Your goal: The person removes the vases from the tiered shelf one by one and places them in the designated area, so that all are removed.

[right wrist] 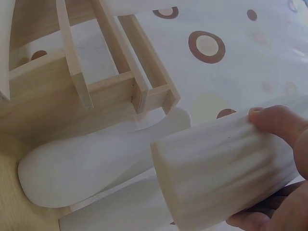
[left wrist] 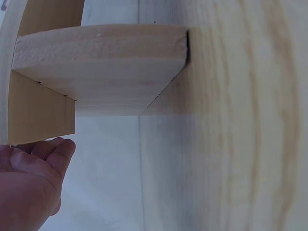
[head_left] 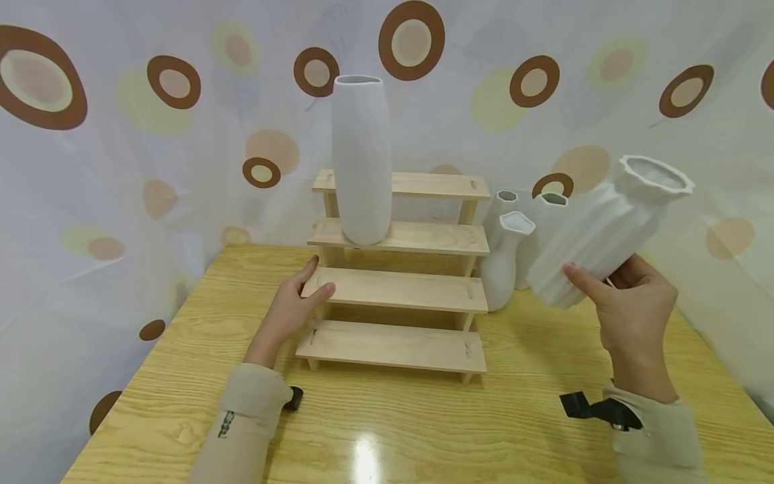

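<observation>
My right hand [head_left: 637,309] grips a white ribbed vase [head_left: 605,225] near its base, thumb on the near side. The vase is raised above the table, tilted with its wavy mouth to the upper right. In the right wrist view its ridged side and flat base show. My left hand [head_left: 293,302] holds the left end of a four-step wooden stand [head_left: 393,346], thumb over the second step from the bottom. In the left wrist view its fingers [left wrist: 60,156] curl at the step's edge. A tall smooth white vase [head_left: 363,161] stands upright on the stand's upper left.
Right of the stand, a curvy white vase [head_left: 500,265] with a flared mouth stands among other white vases [head_left: 547,215]. The yellowish wooden table [head_left: 387,430] bears everything. Behind it hangs a pale cloth [head_left: 199,134] patterned with brown circles.
</observation>
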The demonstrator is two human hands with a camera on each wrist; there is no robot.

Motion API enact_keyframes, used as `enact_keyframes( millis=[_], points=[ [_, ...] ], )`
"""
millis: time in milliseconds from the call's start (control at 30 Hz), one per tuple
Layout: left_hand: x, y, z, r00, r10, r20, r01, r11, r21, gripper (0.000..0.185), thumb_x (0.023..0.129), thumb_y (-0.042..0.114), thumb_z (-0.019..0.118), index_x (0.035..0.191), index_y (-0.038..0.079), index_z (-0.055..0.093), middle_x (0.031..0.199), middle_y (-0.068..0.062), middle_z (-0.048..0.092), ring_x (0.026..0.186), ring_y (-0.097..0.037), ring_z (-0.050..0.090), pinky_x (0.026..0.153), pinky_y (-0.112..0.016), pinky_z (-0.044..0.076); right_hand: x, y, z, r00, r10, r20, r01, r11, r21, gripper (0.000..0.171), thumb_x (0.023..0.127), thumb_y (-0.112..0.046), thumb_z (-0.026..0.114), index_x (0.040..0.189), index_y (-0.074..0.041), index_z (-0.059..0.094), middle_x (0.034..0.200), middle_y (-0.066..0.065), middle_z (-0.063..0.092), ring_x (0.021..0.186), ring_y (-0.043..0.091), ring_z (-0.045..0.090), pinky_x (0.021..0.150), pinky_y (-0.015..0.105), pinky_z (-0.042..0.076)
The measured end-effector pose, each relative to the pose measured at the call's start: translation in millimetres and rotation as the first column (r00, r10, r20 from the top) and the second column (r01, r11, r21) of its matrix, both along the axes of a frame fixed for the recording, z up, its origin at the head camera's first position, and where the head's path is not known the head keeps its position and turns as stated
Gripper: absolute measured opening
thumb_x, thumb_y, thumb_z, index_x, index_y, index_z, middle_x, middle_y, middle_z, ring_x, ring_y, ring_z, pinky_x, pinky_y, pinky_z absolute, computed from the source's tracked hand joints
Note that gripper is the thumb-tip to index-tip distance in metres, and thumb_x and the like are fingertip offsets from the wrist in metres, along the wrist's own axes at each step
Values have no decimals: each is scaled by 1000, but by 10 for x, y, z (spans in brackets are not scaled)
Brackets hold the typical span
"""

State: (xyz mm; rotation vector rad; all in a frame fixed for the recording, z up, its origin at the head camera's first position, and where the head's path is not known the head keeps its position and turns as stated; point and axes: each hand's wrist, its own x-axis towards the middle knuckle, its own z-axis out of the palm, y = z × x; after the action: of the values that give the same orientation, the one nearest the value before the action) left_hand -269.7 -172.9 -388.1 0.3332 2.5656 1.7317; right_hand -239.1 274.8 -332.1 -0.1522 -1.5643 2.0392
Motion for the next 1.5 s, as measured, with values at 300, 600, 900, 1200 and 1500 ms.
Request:
enact_keyframes(
  millis=[300,600,900,1200,1500],
  points=[
    [-26,-9,-31,1000,5,3,-5,1000,5,73,102,31,58,157,7,18,162,-4,14,148,-23,10,118,-44,18,-83,14,-108,999,-38,4,38,999,14,62,57,14,90,116,2,71,108,15,68,98,26,64,76,22,56],
    [-18,-13,-26,1000,1,2,-1,1000,1,73,102,31,58,157,6,18,163,-5,13,148,-23,9,118,-44,17,-163,36,-226,997,-77,18,74,989,127,61,60,8,92,117,0,71,111,14,67,101,24,63,77,17,54],
    [-64,-31,-103,1000,4,-6,-4,1000,-3,75,101,34,59,157,7,18,163,-4,14,149,-23,9,118,-45,17,-267,84,-364,987,-103,123,77,978,196,70,63,0,93,128,-3,66,117,12,65,106,21,61,78,15,52],
    [-209,-104,-326,999,12,-48,-12,1000,1,83,95,52,60,158,16,19,162,3,15,148,-17,10,119,-43,17,-327,141,-478,975,-140,174,86,954,286,70,64,-9,94,128,-6,67,117,9,65,107,18,61,79,14,51],
    [-156,-71,-215,1000,7,-17,-7,1000,5,76,100,36,60,158,9,18,163,-4,14,148,-21,8,118,-45,16,-396,173,-623,972,-155,174,94,944,315,68,66,-9,93,128,-6,66,111,6,66,102,17,61,77,13,50]
  ],
)
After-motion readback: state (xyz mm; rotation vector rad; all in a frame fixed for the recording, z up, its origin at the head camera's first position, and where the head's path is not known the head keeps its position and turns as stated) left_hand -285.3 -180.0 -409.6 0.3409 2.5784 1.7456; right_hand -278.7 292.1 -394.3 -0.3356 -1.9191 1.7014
